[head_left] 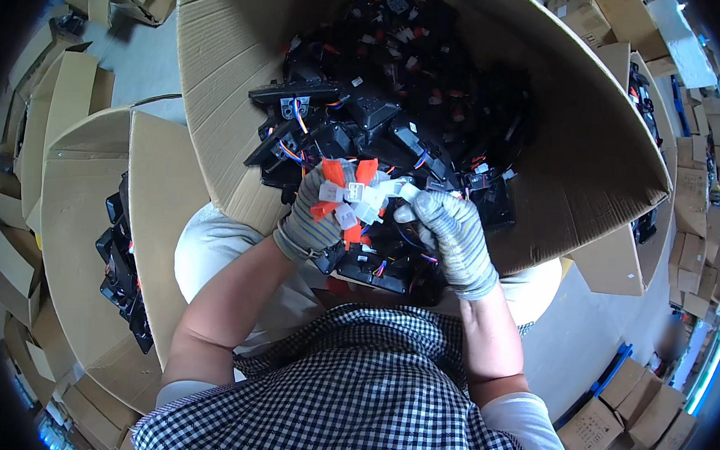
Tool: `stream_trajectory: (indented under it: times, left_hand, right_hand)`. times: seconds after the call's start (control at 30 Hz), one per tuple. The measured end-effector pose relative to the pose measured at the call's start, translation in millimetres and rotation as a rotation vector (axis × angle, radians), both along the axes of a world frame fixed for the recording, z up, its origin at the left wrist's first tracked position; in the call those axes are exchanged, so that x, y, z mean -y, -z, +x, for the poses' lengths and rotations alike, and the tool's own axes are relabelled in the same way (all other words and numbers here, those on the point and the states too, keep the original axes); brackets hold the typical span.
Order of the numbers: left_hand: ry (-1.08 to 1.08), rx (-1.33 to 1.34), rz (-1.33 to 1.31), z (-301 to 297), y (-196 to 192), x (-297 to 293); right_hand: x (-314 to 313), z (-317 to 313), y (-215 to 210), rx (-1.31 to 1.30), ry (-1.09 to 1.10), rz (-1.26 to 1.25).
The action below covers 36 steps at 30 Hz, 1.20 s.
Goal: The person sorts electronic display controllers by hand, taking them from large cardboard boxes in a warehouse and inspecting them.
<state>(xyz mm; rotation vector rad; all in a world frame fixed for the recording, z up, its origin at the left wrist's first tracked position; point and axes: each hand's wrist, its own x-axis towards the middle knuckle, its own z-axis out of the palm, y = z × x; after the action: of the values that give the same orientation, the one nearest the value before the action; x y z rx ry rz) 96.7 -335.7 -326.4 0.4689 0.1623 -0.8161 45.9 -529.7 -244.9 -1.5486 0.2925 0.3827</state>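
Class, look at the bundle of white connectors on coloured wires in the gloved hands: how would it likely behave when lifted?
The white connectors look small and plastic, so probably light. Their thin wires bend, so the bundle would likely flop and dangle. The left hand and right hand wear knit gloves, which probably helps grip.

Gloves: 2 knit work gloves, grey, ribbed cuffs ending at the wrists.
Left hand point(318, 214): glove with orange-coated fingertips and an orange patch near the thumb.
Right hand point(455, 239): glove plain grey over the back, fine knit ribbing visible; fingertip colour cannot be told.
Forearms: bare from glove cuff to sleeve.
Shirt: short-sleeved, small black-and-white check across the chest; sleeve ends plain white.
Legs: light, whitish cloth.
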Motion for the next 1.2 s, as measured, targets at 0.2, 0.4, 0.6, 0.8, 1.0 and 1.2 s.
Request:
stream_trajectory:
  times: [0.2,0.4,0.6,0.8,1.0,1.2]
  left_hand:
    - [-0.191,1.566,1.175,1,21,-8]
    - [-0.302,1.900,1.302,-1,24,-12]
    - [-0.263,1.951,1.382,2,7,-9]
    - [-0.099,1.634,1.165,9,25,-9]
    - [-0.063,1.655,1.000,13,11,-5]
    - [0.001,1.727,0.879,8,13,-5]
  right_hand:
    - [4,-1,15,-0.167,0.005,0.273]
    - [3,2,25,-0.240,0.011,0.473]
    - [-4,5,34,-0.203,0.008,0.368]
    - [38,43,94,0.227,-0.132,-0.259]
    - [46,101,165,0.144,-0.295,-1.418]
    - [76,102,181,0.271,0.486,0.157]
